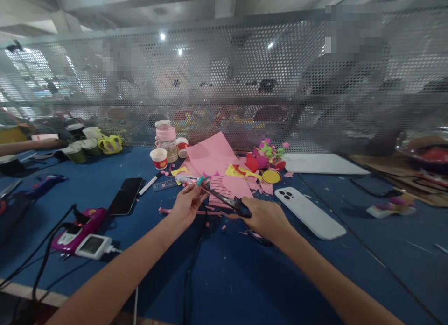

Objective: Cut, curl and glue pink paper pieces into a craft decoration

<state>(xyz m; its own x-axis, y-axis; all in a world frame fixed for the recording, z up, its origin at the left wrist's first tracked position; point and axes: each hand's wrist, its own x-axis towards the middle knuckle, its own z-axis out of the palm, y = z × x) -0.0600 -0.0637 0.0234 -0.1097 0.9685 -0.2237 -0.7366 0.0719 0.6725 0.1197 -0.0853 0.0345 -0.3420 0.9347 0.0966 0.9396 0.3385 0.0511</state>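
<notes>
My right hand is closed round the black handles of a pair of scissors, whose blades point left and away from me. Their tips meet a small teal piece, pinched in the fingers of my left hand. It looks like paper, but is too small to tell for sure. Beneath and beyond the blades lie sheets of pink paper, one with dark lines, among pink and yellow scraps. A yellow paper disc and a heap of colourful cut-outs lie to the right.
A white phone lies right of my hands, a black phone left. A purple power strip with cables sits at near left. Paper cups and a pink-lidded jar stand behind. Another person's arm reaches in at far left.
</notes>
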